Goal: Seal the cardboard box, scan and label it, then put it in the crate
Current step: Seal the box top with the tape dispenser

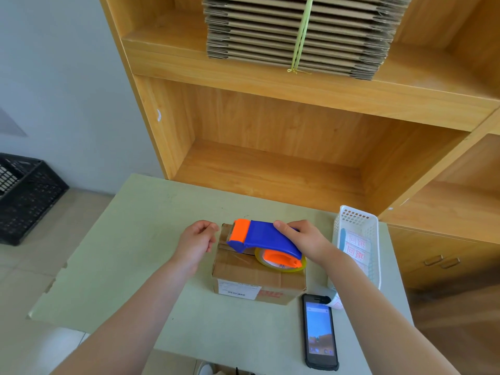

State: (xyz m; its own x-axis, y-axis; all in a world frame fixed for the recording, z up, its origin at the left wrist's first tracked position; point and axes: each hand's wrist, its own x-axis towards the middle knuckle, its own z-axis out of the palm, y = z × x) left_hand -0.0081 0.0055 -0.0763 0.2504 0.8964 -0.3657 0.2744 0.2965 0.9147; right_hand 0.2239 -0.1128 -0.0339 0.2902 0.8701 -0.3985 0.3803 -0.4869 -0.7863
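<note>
Cardboard box point(257, 269) sits on the pale green table point(130, 239), near its middle, flaps down, a printed slip on the near face. Small, corrugated; likely light and stiff at the edges, softer across the top flaps, so it could sag under hard pressing. Best taken by the two side walls, not the top.

Tape dispenser point(266, 243), blue and orange, rests on the box top, cutter end at the far edge. Right hand point(303, 239) grips its handle, fingers wrapped over it. Left hand point(196, 240) hovers just beside the box's left far corner, fingers loosely curled, holding nothing; contact with the box not clear.

Handheld scanner point(319, 331), screen lit, lies near the box's right front corner. White basket point(357, 226) with red-printed labels point(354, 250) stands just right of the box. Black crate point(27, 196) is on the floor well to the left; nothing lies between it and the box. Bundled flat cartons point(297, 33) sit on the shelf above.
</note>
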